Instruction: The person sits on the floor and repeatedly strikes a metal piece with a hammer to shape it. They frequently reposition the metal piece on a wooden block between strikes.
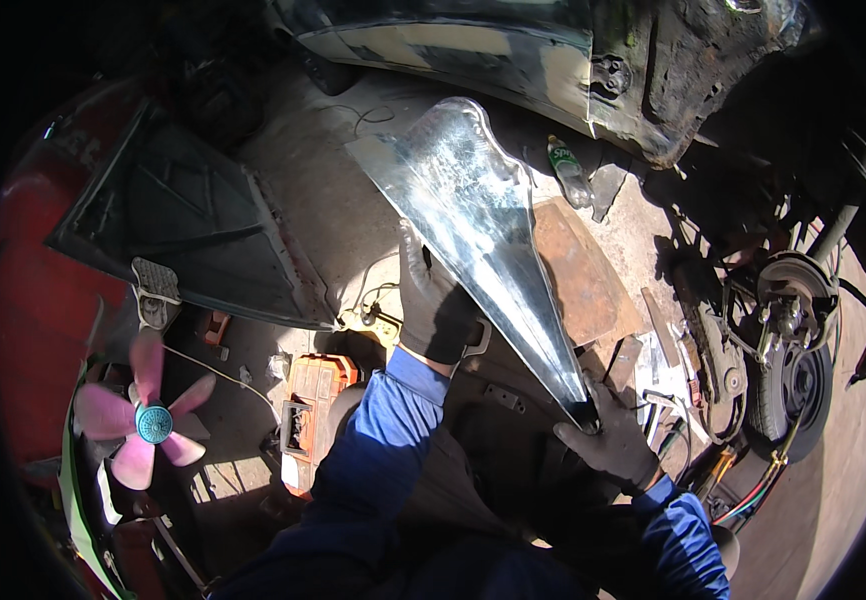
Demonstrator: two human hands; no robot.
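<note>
The shiny metal sheet (483, 240) is in the middle, its near tip gripped by the right hand (608, 438), the left hand (435, 308) against its left edge, how closed I cannot tell, and a loose hold could make it slip and fall.

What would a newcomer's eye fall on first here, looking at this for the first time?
Probably the shiny sheet in the centre, the left hand at its left edge and the right hand at its narrow lower end. Next, the pink fan at lower left, then the wheel at right.
</note>
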